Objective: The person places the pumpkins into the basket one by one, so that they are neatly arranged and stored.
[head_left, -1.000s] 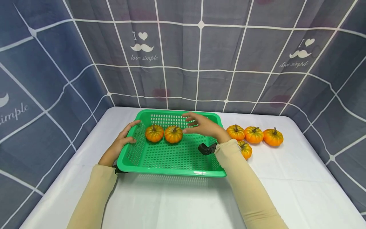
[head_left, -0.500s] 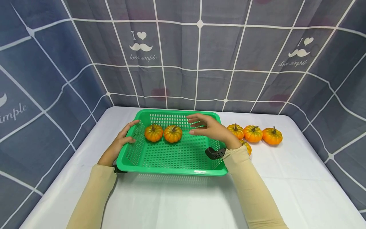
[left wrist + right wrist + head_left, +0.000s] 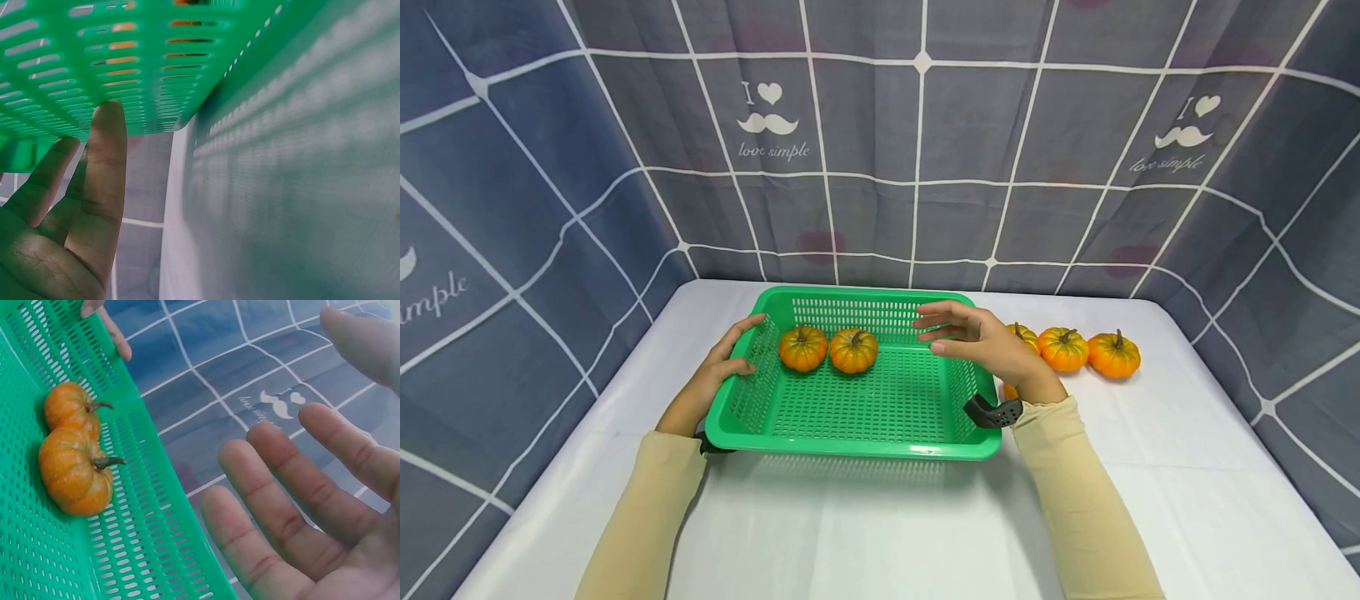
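A green perforated plastic basket (image 3: 865,446) stands on the white-covered table, with two small orange pumpkins (image 3: 802,348) (image 3: 78,472) side by side toward its back left. My left hand (image 3: 711,375) grips the basket's left rim, thumb over the inside; the left wrist view shows fingers (image 3: 103,194) against the outer wall. Nothing is in my right hand (image 3: 981,337), which hovers over the basket's right side with fingers spread and slightly bent. Just right of the basket, several more small pumpkins (image 3: 1063,350) lie on the table, some partly hidden behind my right hand and wrist.
A white cloth (image 3: 850,533) covers the table. Dark grey-blue checked curtains (image 3: 880,150) close off the back and both sides, near the table's far edge. A black wrist camera (image 3: 992,412) sits on my right wrist, by the basket's right rim.
My right hand has drawn away from the second pumpkin, moving rightward across the basket toward the pumpkins outside. The left hand, the basket and the pumpkins in it stay in place.
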Motion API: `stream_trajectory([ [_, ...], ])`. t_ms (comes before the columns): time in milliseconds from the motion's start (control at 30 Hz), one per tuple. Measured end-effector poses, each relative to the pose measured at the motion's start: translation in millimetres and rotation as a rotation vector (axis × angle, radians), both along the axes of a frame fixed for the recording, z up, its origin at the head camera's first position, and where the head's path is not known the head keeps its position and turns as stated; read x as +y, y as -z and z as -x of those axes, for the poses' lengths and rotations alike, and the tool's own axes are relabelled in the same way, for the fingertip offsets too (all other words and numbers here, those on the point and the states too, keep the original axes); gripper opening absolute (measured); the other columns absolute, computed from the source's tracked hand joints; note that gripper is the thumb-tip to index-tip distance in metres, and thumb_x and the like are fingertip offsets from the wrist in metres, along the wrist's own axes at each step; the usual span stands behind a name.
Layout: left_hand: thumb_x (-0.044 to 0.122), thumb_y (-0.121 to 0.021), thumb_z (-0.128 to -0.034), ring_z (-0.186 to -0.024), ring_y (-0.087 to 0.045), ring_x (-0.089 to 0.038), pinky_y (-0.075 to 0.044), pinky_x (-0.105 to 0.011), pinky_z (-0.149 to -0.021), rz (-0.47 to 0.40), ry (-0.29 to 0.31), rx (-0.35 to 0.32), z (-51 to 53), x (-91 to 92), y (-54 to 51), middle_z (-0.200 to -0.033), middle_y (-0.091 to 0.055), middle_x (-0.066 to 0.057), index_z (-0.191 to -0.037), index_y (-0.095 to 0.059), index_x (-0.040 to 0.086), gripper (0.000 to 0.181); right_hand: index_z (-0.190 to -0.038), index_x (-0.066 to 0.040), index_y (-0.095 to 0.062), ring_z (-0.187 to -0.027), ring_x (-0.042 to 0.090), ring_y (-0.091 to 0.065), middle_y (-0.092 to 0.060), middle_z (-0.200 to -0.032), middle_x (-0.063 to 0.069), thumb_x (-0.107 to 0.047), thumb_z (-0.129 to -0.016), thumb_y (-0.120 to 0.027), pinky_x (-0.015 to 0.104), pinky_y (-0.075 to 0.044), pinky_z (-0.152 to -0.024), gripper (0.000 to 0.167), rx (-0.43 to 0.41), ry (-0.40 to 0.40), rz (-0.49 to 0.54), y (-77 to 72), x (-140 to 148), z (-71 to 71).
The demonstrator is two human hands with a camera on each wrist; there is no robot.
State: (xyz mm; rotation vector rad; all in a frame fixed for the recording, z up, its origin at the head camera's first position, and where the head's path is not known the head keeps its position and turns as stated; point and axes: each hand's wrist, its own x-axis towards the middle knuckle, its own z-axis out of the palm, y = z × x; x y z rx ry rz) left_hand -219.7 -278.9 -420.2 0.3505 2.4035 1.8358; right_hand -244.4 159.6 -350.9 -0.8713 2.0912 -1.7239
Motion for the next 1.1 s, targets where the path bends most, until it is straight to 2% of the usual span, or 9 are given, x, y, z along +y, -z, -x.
stream_trajectory([
  [100, 0.005, -0.051, -0.0863, -0.148, -0.030, -0.040, -0.039, -0.045, -0.106, 0.011, -0.002, 0.005, 0.2, 1.1, -0.6, -0.181, -0.008, -0.010, -0.173, -0.026, 0.016, 0.091, -0.154, 0.003, -0.053, -0.127, 0.029, -0.067, -0.064, -0.145, 0.020, -0.003, -0.102, -0.067, 0.036, -0.055, -0.103, 0.054, -0.002, 0.026, 0.023, 1.6, 8, -4.1],
  [200, 0.006, -0.052, -0.0859, -0.159, -0.015, -0.042, -0.027, -0.064, -0.114, 0.029, -0.004, 0.016, 0.6, 1.8, -0.3, -0.181, -0.007, -0.009, -0.173, -0.026, 0.015, 0.091, -0.152, 0.007, -0.053, -0.120, 0.023, -0.070, -0.067, -0.141, 0.018, -0.001, -0.102, -0.065, 0.036, -0.056, -0.103, 0.052, 0.002, 0.053, 0.060, 3.6, 16, -8.1],
  [233, 0.006, -0.052, -0.0858, -0.161, -0.009, -0.041, -0.022, -0.067, -0.115, 0.035, -0.005, 0.022, 0.8, 2.0, 0.0, -0.182, -0.006, -0.009, -0.173, -0.026, 0.015, 0.091, -0.151, 0.008, -0.054, -0.119, 0.022, -0.071, -0.068, -0.139, 0.017, 0.000, -0.102, -0.065, 0.036, -0.056, -0.103, 0.051, 0.003, 0.062, 0.072, 4.5, 19, -9.1],
  [300, 0.006, -0.052, -0.0858, -0.162, -0.007, -0.042, -0.019, -0.071, -0.115, 0.032, -0.005, 0.021, 1.0, 1.8, 0.8, -0.182, -0.006, -0.009, -0.173, -0.026, 0.015, 0.091, -0.149, 0.008, -0.055, -0.117, 0.020, -0.072, -0.070, -0.136, 0.011, 0.001, -0.102, -0.064, 0.035, -0.056, -0.103, 0.048, 0.012, 0.082, 0.090, 6.3, 23, -11.2],
  [500, 0.005, -0.052, -0.0856, -0.164, -0.003, -0.042, -0.016, -0.074, -0.116, 0.040, -0.002, 0.027, 0.5, 0.6, 1.8, -0.182, -0.006, -0.009, -0.173, -0.026, 0.015, 0.092, -0.141, 0.005, -0.062, -0.119, 0.020, -0.072, -0.074, -0.131, -0.001, 0.003, -0.102, -0.063, 0.032, -0.057, -0.101, 0.039, 0.041, 0.127, 0.122, 11.9, 38, -16.8],
  [600, 0.005, -0.052, -0.0857, -0.165, 0.001, -0.041, -0.013, -0.076, -0.116, 0.045, -0.007, 0.034, -0.3, 0.2, 2.2, -0.182, -0.006, -0.009, -0.173, -0.026, 0.014, 0.091, -0.140, 0.007, -0.062, -0.118, 0.022, -0.072, -0.074, -0.131, 0.002, 0.006, -0.102, -0.063, 0.031, -0.056, -0.101, 0.037, 0.051, 0.134, 0.154, 12.7, 44, -20.2],
  [833, 0.004, -0.052, -0.0843, -0.163, -0.004, -0.044, -0.018, -0.073, -0.114, 0.029, -0.003, 0.035, 0.5, 1.3, 1.2, -0.182, -0.005, -0.012, -0.172, -0.025, 0.011, 0.092, -0.134, -0.009, -0.072, -0.115, 0.021, -0.073, -0.075, -0.128, 0.007, 0.006, -0.102, -0.063, 0.029, -0.058, -0.098, 0.036, 0.066, 0.193, 0.175, 13.3, 59, -31.4],
  [967, 0.004, -0.051, -0.0848, -0.162, -0.007, -0.043, -0.021, -0.070, -0.114, 0.027, -0.001, 0.028, 1.4, 2.1, 0.5, -0.182, -0.005, -0.012, -0.173, -0.026, 0.012, 0.092, -0.133, 0.002, -0.069, -0.112, 0.018, -0.074, -0.076, -0.124, 0.010, 0.010, -0.101, -0.063, 0.030, -0.059, -0.096, 0.034, 0.100, 0.214, 0.212, 17.2, 67, -35.4],
  [1100, 0.004, -0.051, -0.0849, -0.158, -0.015, -0.041, -0.026, -0.063, -0.112, 0.022, 0.000, 0.023, 2.1, 1.1, 0.3, -0.181, -0.006, -0.012, -0.172, -0.026, 0.013, 0.091, -0.130, 0.003, -0.071, -0.110, 0.015, -0.074, -0.077, -0.119, 0.005, 0.017, -0.098, -0.061, 0.028, -0.058, -0.096, 0.036, 0.165, 0.219, 0.247, 26.0, 77, -34.9],
])
